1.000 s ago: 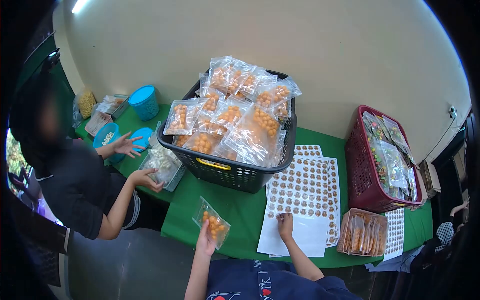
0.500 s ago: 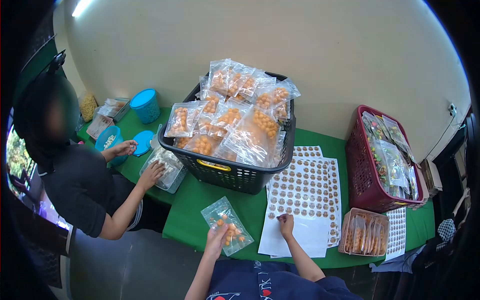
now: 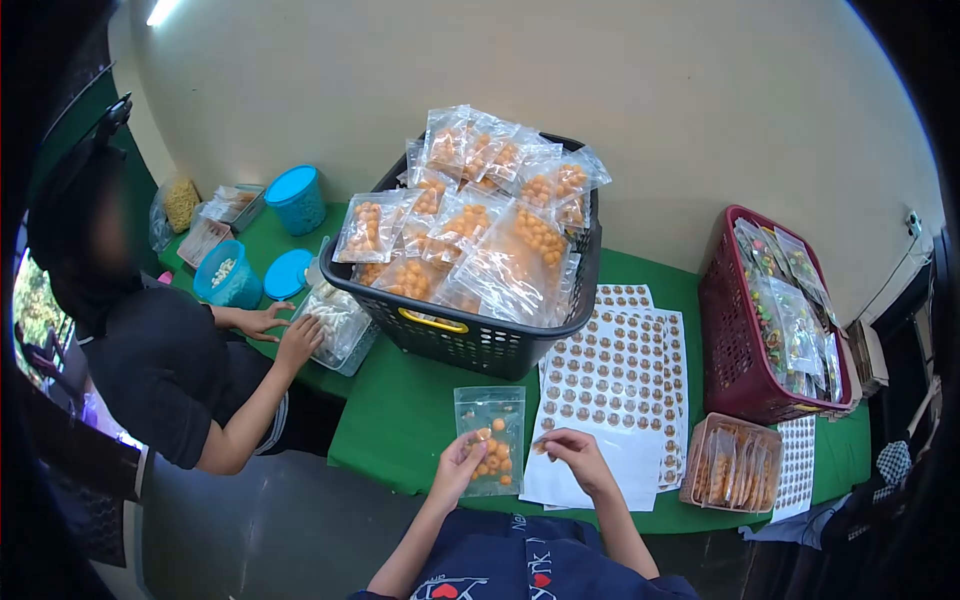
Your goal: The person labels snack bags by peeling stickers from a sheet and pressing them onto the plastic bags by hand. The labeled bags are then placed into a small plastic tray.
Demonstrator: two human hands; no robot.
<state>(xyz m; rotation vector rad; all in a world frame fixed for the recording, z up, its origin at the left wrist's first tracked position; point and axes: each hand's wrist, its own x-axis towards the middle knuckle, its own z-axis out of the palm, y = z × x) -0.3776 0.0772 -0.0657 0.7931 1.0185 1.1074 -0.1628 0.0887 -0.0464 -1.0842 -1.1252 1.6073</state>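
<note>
A clear bag of orange balls [image 3: 497, 452] stands out over the green table's front edge, its zip end pointing away from me. My left hand [image 3: 462, 462] pinches the left side of this bag, thumb and fingers closed on it. To the right, my right hand [image 3: 570, 455] is above the lower left of the sticker sheets [image 3: 610, 375], thumb and fingertip together on a small round sticker [image 3: 541, 446]. Rows of round brown stickers cover the upper part of the top sheet; its lower part is plain white.
A black basket [image 3: 480, 345] heaped with bagged orange balls stands behind. At right are a maroon basket [image 3: 735, 350] and a pink basket [image 3: 735, 420] of packets. A co-worker [image 3: 170, 350] at left reaches into a clear container [image 3: 345, 350], near blue tubs [image 3: 296, 205].
My left hand has turned the bag upright and shifted right. My right hand has lifted from the sheet with a sticker. The co-worker's hands have moved closer together.
</note>
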